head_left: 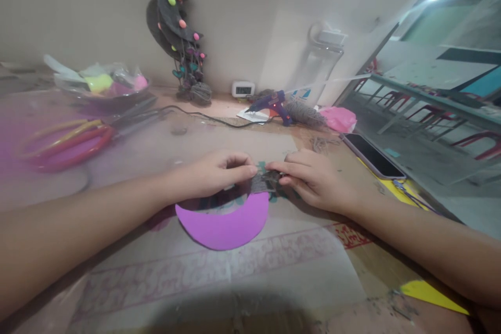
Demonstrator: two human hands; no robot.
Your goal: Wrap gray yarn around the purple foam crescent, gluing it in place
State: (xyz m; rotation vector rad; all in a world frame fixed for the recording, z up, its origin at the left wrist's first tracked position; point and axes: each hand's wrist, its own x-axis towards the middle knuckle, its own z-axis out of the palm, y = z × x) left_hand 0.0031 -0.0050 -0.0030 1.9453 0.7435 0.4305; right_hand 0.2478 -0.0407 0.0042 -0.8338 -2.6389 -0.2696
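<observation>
A purple foam crescent (225, 224) lies on the table in front of me, with grey twine wrapped on its upper right tip (263, 181). My left hand (213, 172) rests on the crescent's upper edge, fingers curled and pinching the twine. My right hand (313, 175) meets it from the right, fingertips pressed together on the same grey twine. Both hands touch at the wrapped tip.
A blue glue gun (272, 104) lies at the back with its black cord (203, 117) running left. A phone (371, 155) lies to the right, red and yellow hoops (66, 141) to the left, a bowl of foam bits (104, 88) behind them, a finished decorated crescent (174, 21) against the wall.
</observation>
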